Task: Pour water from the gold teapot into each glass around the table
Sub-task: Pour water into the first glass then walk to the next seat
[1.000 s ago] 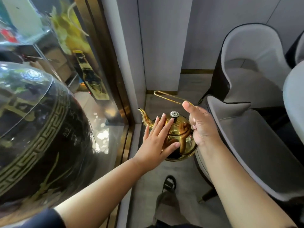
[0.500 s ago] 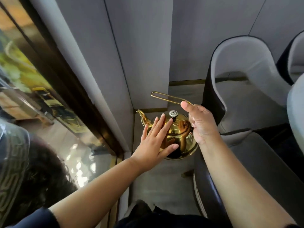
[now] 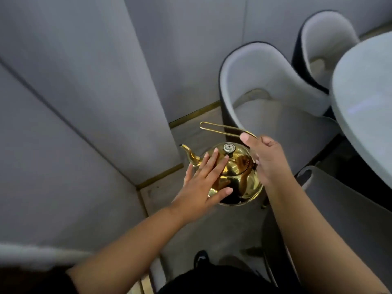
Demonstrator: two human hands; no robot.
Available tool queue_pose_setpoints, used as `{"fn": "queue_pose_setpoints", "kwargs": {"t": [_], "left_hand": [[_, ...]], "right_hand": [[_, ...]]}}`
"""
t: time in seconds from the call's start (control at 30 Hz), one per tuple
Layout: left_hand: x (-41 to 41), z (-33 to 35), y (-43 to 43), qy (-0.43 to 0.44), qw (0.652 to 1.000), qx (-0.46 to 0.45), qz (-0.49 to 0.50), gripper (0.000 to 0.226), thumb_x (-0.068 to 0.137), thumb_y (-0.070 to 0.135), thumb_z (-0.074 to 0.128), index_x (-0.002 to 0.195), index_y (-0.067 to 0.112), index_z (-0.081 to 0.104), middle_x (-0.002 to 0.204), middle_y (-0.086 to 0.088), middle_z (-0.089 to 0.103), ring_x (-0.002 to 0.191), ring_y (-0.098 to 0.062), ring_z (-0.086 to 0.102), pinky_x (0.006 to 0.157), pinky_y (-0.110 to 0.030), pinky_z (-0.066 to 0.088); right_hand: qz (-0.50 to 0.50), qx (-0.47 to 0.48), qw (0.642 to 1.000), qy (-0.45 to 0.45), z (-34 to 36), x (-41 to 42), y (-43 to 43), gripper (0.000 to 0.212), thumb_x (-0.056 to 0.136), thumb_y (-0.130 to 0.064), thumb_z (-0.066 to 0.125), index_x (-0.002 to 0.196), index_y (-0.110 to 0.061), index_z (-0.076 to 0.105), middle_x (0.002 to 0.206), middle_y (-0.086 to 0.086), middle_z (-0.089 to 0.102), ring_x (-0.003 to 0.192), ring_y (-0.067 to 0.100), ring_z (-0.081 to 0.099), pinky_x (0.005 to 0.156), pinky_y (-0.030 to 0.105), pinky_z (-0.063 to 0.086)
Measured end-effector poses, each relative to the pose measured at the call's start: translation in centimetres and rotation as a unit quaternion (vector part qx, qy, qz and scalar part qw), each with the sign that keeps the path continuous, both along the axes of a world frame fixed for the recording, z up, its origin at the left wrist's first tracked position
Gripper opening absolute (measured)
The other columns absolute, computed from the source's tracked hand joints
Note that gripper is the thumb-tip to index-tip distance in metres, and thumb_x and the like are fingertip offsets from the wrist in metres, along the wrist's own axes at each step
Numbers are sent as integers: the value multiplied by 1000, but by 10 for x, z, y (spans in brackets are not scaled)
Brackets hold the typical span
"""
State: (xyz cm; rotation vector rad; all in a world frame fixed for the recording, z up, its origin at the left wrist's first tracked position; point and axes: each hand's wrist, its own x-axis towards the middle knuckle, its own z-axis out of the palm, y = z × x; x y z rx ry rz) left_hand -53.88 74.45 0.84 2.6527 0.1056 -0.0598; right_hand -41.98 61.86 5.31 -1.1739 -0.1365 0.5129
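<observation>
Carrying the gold teapot [image 3: 235, 175] in mid-air above the floor, the person stands between a grey panelled wall [image 3: 84, 102] on the left and a row of grey chairs [image 3: 265, 85] on the right. The right hand [image 3: 267, 160] is curled shut around the rear of the thin wire handle [image 3: 220, 129], thumb laid along the top, so the pot hangs below and just left of that hand. The left hand [image 3: 203, 185] is flat and open, fingers spread, palm pressed against the near-left flank of the pot's body; it grips nothing and only steadies. The spout [image 3: 188, 154] points away to the upper left, toward the wall, and the handle's long loop runs the same line, from the right hand forward over the lid knob [image 3: 229, 148]. The pale table edge [image 3: 364, 115] shows only at the far right, beyond the chairs, and no glass is in view. So the pouring end faces away from where the glasses probably are: the coming move likely needs the body and pot turned rightward, with the right hand leading. The pot is polished, rounded and mirror-bright, upright and level, with both hands reflected in it.
</observation>
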Motion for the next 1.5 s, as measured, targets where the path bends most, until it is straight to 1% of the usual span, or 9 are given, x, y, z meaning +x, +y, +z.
{"fn": "queue_pose_setpoints", "kwargs": {"t": [0.17, 0.27, 0.6, 0.77, 0.93, 1.07, 1.2, 1.33, 1.5], "left_hand": [[79, -2, 32, -6, 996, -23, -87, 65, 86, 67, 22, 139, 52, -14, 150, 21, -27, 140, -5, -24, 110, -39, -20], [127, -7, 36, -5, 990, -39, -139, 67, 87, 65, 24, 140, 50, -14, 149, 22, -30, 138, -1, -27, 108, -37, -22], [275, -6, 13, -4, 956, -52, -290, 68, 87, 65, 26, 142, 50, -12, 150, 25, -26, 139, 0, -24, 111, -41, -16], [337, -10, -11, 6, 929, -64, -366, 68, 86, 68, 25, 141, 52, -12, 151, 24, -26, 139, 0, -24, 112, -43, -15], [399, -15, -38, 25, 885, -61, -462, 67, 83, 69, 23, 138, 53, -13, 150, 21, -26, 138, 1, -25, 112, -40, -17], [441, -17, -65, 34, 837, -73, -542, 66, 84, 67, 24, 138, 53, -11, 149, 22, -27, 137, 3, -25, 111, -39, -19], [468, -17, -98, 37, 790, -51, -610, 66, 86, 66, 25, 139, 52, -12, 150, 21, -27, 138, 1, -24, 112, -42, -17], [484, -16, -142, 55, 749, -42, -659, 68, 86, 67, 26, 141, 49, -10, 151, 21, -24, 139, 0, -22, 110, -40, -20], [496, -8, -209, 75, 710, -12, -700, 70, 91, 60, 33, 146, 40, -7, 154, 14, -19, 143, -6, -15, 111, -42, -17]], "right_hand": [[-74, 22, 997, -9, 4, 57, 10, 44, 82, -7, 64, 43, -20, 49, 34, -9, 49, 34, 0, 50, 45, 13, 44], [-108, 8, 994, -29, 3, 92, 6, 34, 70, -17, 69, 45, -18, 44, 33, -10, 45, 32, -1, 44, 44, 12, 41], [-237, 8, 971, -37, 8, 193, -40, 36, 66, -17, 69, 53, -13, 36, 34, -10, 45, 33, -2, 43, 43, 14, 41], [-329, 0, 944, -22, 2, 226, -67, 34, 65, -18, 73, 48, -17, 44, 36, -12, 46, 39, 2, 50, 46, 16, 44], [-444, -10, 896, -13, -1, 251, -90, 40, 76, -6, 66, 54, -12, 33, 31, -11, 39, 30, -1, 39, 38, 12, 36], [-531, -1, 847, -3, -4, 261, -109, 42, 69, -8, 71, 53, -13, 32, 32, -12, 37, 29, -1, 37, 37, 12, 35], [-620, -6, 785, 14, -7, 265, -130, 44, 80, -5, 64, 56, -14, 28, 32, -14, 33, 28, -1, 33, 36, 11, 32], [-680, 2, 733, 27, -4, 264, -158, 50, 67, -13, 75, 56, -17, 26, 34, -14, 28, 29, 0, 27, 36, 12, 30], [-734, -32, 677, 38, -1, 262, -208, 49, 79, -10, 69, 55, -16, 27, 34, -12, 29, 29, 1, 30, 36, 12, 31]]}}
